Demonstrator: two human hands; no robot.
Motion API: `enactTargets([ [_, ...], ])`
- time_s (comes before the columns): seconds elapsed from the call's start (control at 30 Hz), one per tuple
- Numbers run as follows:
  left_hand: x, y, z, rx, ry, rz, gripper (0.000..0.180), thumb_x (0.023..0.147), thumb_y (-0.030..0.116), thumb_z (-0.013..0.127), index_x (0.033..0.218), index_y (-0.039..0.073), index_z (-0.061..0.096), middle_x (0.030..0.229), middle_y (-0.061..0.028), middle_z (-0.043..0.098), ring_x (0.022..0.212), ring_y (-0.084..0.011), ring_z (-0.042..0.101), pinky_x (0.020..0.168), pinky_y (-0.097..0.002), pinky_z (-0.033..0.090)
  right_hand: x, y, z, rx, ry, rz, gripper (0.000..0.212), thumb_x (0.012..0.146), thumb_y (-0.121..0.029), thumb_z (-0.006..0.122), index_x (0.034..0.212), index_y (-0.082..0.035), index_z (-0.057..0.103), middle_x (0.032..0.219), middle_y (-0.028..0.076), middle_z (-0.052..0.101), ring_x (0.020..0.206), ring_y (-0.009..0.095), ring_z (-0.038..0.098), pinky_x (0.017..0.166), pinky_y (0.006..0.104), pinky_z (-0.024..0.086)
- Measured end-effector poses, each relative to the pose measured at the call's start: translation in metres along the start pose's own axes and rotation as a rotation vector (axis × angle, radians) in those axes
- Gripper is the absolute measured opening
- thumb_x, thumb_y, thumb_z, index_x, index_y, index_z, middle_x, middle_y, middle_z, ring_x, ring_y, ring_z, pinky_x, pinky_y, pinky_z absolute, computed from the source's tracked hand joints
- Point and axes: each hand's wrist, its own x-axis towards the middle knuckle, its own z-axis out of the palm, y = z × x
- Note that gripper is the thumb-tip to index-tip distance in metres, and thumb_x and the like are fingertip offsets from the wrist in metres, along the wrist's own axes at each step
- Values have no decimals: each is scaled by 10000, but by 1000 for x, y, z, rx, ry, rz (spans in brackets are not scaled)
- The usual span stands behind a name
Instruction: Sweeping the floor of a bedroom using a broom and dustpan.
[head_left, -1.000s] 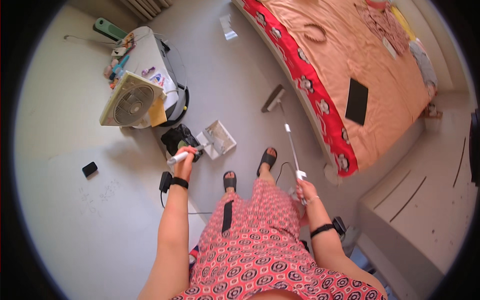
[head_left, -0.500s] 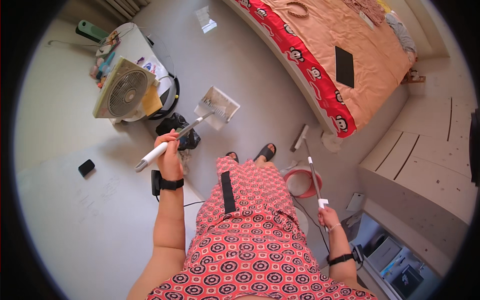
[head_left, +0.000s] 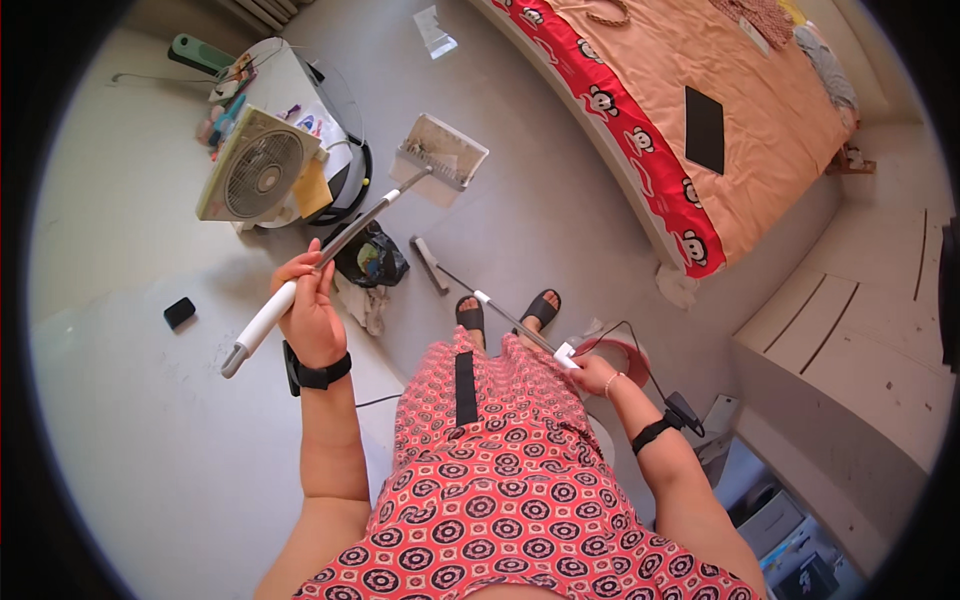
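Observation:
My left hand is closed on the long handle of a dustpan, its fingers around the grey shaft above the white grip. The white pan has a toothed edge, with some debris and a pale scrap visible in it. My right hand grips the handle of a broom near its white fitting. That shaft slants left across my feet to a narrow broom head with dark bristles, close to a black plastic bag. The bag sits open below the dustpan's shaft, some contents showing.
A box fan stands by a cluttered white table at left. The bed with a dark flat panel fills the far right. Beside my right hand is a pink bucket; drawers stand at right.
The broom has swung from right to left, its head now near the black bag. My right hand moved up and left. My left hand shifted slightly left, and the dustpan moved slightly up and right.

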Motion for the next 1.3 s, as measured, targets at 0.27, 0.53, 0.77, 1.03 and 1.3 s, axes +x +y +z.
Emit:
enactTargets([
  [0.27, -18, 7, 24, 1, 239, -14, 181, 921, -78, 501, 970, 79, 577, 1136, -116, 632, 1281, -376, 566, 986, -503, 521, -94, 109, -170, 185, 175, 217, 188, 940, -244, 673, 877, -70, 642, 639, -12, 539, 462, 118, 499, 411, 301, 388],
  [0.53, 3, 7, 46, -25, 391, 8, 159, 917, -66, 523, 954, 81, 571, 1120, -95, 633, 1255, -331, 579, 979, -477, 499, -194, 74, -238, -9, 315, 227, 161, 901, -182, 693, 942, -27, 683, 630, -1, 587, 497, 104, 547, 455, 294, 437],
  [0.77, 133, -13, 61, -91, 419, -85, 141, 919, -63, 562, 943, 75, 584, 1090, -77, 638, 1264, -271, 564, 1034, -419, 447, -141, -137, -220, 201, 256, 84, 134, 937, -165, 676, 984, -39, 668, 625, -49, 505, 470, 69, 459, 425, 258, 355],
  [1.03, 316, -19, 108, 2, 287, -68, 179, 870, -122, 556, 891, 50, 603, 1012, -97, 669, 1236, -277, 569, 1075, -381, 402, 0, -425, -183, 128, 306, -98, 269, 946, -151, 663, 1168, 0, 670, 653, -21, 556, 481, 79, 505, 432, 266, 394],
  [1.3, 458, -23, 152, -57, 291, -77, 161, 895, -103, 556, 901, 54, 594, 1054, -100, 671, 1273, -289, 552, 1065, -382, 406, 100, -637, -233, -359, 490, -307, 369, 895, -216, 659, 1203, -14, 650, 728, 187, 647, 636, 273, 650, 625, 384, 506],
])
